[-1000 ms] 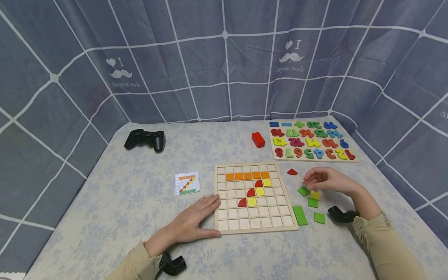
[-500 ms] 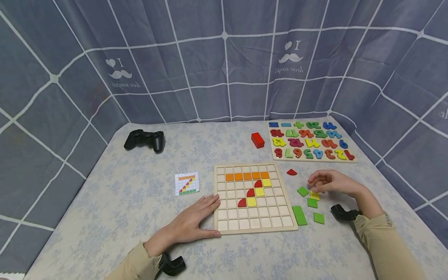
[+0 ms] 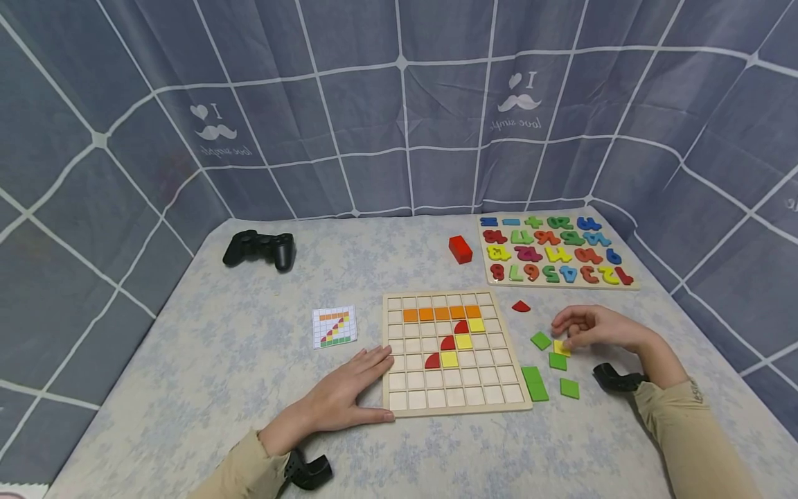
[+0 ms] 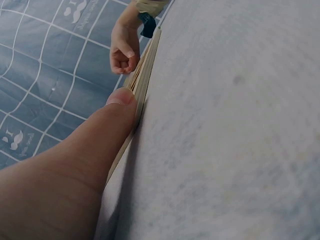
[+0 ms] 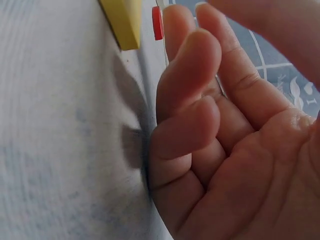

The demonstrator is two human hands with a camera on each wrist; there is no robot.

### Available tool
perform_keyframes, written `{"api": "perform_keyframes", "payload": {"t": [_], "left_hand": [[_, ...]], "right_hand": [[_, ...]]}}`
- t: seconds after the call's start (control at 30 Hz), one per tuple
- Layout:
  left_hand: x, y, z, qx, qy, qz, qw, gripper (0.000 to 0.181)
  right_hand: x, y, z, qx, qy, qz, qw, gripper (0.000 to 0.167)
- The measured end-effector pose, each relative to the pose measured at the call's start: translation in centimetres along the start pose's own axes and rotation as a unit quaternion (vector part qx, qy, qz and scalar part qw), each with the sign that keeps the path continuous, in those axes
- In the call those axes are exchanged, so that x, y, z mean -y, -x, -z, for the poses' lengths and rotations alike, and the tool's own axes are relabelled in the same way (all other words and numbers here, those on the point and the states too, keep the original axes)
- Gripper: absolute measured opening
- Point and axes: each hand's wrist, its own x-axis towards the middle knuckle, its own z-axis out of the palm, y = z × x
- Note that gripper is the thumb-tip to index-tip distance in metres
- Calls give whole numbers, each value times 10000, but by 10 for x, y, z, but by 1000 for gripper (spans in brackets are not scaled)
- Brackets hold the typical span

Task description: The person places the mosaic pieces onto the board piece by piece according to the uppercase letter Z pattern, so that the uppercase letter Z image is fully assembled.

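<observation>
My left hand (image 3: pixel 339 391) lies with its fingers extended, fingertips on the left edge of the wooden grid board (image 3: pixel 520 409) and thumb at the near corner. In the left wrist view the thumb (image 4: pixel 95 135) touches the board's side. Orange, yellow and red tiles sit in the grid. My right hand (image 3: pixel 605 329) hovers right of the board, fingers loosely bent, holding nothing visible. Beside its thumb lies a yellow tile (image 3: pixel 561 347), partly covered by the hand; the right wrist view shows this yellow tile (image 5: pixel 125 25) apart from the fingers. Green tiles (image 3: pixel 558 361) are close by.
A pattern card (image 3: pixel 334 327) lies left of the board. Further back are a black game controller (image 3: pixel 260 249), a red block (image 3: pixel 460 249) and a number puzzle board (image 3: pixel 555 253). A red quarter-round tile (image 3: pixel 521 305) and stacked green tiles (image 3: pixel 534 384) lie right of the grid.
My right hand has drawn slightly rightward and toward me, from over the green tile to beside the yellow one. My left hand has stayed on the board's edge.
</observation>
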Motion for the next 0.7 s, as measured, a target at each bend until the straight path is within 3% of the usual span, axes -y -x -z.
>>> {"api": "perform_keyframes", "payload": {"t": [0.7], "left_hand": [[0,0,0,19,48,-13,10000,89]], "right_hand": [[-4,-1,1,112,128,61,9998,42]]}}
